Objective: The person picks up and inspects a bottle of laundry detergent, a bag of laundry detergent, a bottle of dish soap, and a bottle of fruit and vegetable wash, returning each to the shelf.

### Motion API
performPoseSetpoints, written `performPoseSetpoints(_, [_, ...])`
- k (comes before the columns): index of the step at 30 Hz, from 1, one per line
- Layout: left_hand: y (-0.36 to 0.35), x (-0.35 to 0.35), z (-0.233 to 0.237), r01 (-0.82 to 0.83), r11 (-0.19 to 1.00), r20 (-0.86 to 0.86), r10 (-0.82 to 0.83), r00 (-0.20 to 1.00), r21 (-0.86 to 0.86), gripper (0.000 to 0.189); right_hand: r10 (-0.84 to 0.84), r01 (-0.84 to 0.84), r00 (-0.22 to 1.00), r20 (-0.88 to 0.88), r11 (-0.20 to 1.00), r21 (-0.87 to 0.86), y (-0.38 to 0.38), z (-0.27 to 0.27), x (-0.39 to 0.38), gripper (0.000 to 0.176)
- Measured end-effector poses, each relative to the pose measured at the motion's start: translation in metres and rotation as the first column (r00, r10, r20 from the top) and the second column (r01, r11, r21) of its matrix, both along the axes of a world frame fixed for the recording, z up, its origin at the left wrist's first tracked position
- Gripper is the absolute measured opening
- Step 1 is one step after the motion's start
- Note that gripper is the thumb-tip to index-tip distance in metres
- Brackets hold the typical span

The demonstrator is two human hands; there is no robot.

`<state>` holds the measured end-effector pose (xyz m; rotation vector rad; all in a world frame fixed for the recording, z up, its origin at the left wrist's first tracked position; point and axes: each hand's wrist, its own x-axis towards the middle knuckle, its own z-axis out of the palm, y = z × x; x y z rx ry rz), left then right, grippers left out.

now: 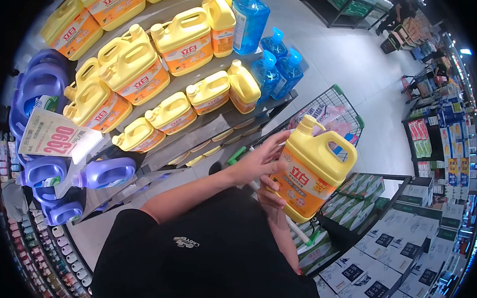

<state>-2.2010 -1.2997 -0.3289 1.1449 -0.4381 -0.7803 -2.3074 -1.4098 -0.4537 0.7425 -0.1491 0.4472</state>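
Note:
I hold a yellow detergent jug (pixel 314 171) with an orange label and a side handle, upright, in front of my black shirt. My left hand (pixel 256 161) lies against the jug's left side near the shoulder, fingers spread over the label. Below it, my right hand (pixel 272 197) grips the jug's lower left edge with curled fingers. The jug hangs over the near end of a shopping cart (pixel 334 100), whose green handle (pixel 237 154) shows just beside my left hand.
A stepped shelf (pixel 197 127) carries several matching yellow jugs (pixel 138 72), with blue bottles (pixel 249 21) at its far end. Purple bottles (pixel 41 87) and a 2990 price tag (pixel 53 135) are at left. Stacked white cartons (pixel 382 262) stand at lower right. The grey aisle floor (pixel 349 52) runs beyond.

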Motion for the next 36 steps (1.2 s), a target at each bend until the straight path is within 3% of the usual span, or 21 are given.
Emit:
performPoseSetpoints(2, [-0.003,-0.005,0.000,-0.009,1.000,-0.014,0.010,1.000,0.022,0.091,-0.183,0.108,0.969,-0.169,0.921,-0.375,-0.011,-0.008,-0.007,0.046])
performPoseSetpoints(4, [-0.002,-0.009,0.001,-0.084,0.993,-0.042,0.088,0.995,0.087,0.087,-0.408,0.127,0.879,-0.246,0.699,-0.704,-0.024,-0.008,-0.010,0.052])
performPoseSetpoints(6, [0.003,-0.008,0.005,-0.179,0.980,-0.121,0.188,0.975,0.083,0.084,-0.513,0.132,0.842,-0.168,0.498,-0.857,-0.040,0.007,-0.004,0.058])
performPoseSetpoints(7, [0.013,-0.005,0.009,-0.134,0.990,-0.175,0.140,0.975,0.044,0.085,-0.501,0.165,0.860,-0.093,0.447,-0.879,-0.047,0.029,0.003,0.062])
performPoseSetpoints(9, [0.036,0.006,0.016,-0.046,0.998,-0.273,0.032,0.961,-0.046,0.087,-0.589,0.177,0.808,0.007,0.231,-0.957,-0.056,0.016,-0.001,0.061])
performPoseSetpoints(11, [0.047,0.012,0.010,-0.078,0.997,-0.231,0.075,0.970,-0.004,0.086,-0.583,0.154,0.809,0.076,0.085,-0.984,-0.058,0.003,-0.003,0.060])
performPoseSetpoints(18, [0.063,0.048,0.016,-0.249,0.933,-0.066,0.275,0.959,0.259,0.061,-0.557,0.139,0.809,0.187,-0.128,-0.982,-0.039,0.018,0.011,0.058])
performPoseSetpoints(21, [0.065,0.061,0.024,-0.298,0.909,-0.028,0.319,0.947,0.291,0.048,-0.546,0.145,0.801,0.247,-0.224,-0.964,-0.037,0.010,0.012,0.063])
performPoseSetpoints(25, [0.069,0.048,0.040,-0.280,0.869,0.139,0.243,0.960,0.409,0.034,-0.469,0.192,0.808,0.356,-0.361,-0.913,-0.048,-0.012,0.009,0.089])
performPoseSetpoints(26, [0.067,0.042,0.044,-0.281,0.816,0.244,0.178,0.953,0.504,0.034,-0.462,0.160,0.828,0.318,-0.350,-0.923,-0.051,-0.017,0.008,0.103])
performPoseSetpoints(27, [0.064,0.035,0.047,-0.292,0.753,0.336,0.100,0.937,0.590,0.034,-0.464,0.171,0.829,0.312,-0.321,-0.932,-0.052,-0.023,0.007,0.103])
performPoseSetpoints(29, [0.056,0.022,0.045,-0.289,0.795,0.229,0.194,0.954,0.533,0.035,-0.469,0.192,0.831,0.300,-0.265,-0.945,-0.052,-0.035,0.004,0.104])
performPoseSetpoints(31, [0.052,0.014,0.036,-0.289,0.866,0.079,0.282,0.956,0.409,0.037,-0.439,0.209,0.851,0.287,-0.218,-0.953,-0.051,-0.039,0.005,0.098])
performPoseSetpoints(32, [0.051,0.014,0.036,-0.313,0.850,0.121,0.289,0.950,0.424,0.039,-0.426,0.215,0.861,0.278,-0.192,-0.958,-0.049,-0.042,0.004,0.095])
performPoseSetpoints(35, [0.052,0.015,0.048,-0.326,0.796,0.307,0.186,0.933,0.510,0.028,-0.374,0.209,0.867,0.328,-0.325,-0.922,-0.043,-0.030,0.009,0.081])
performPoseSetpoints(36, [0.054,0.018,0.046,-0.368,0.769,0.380,0.176,0.908,0.523,0.028,-0.355,0.248,0.870,0.343,-0.286,-0.926,-0.040,-0.013,0.011,0.062])
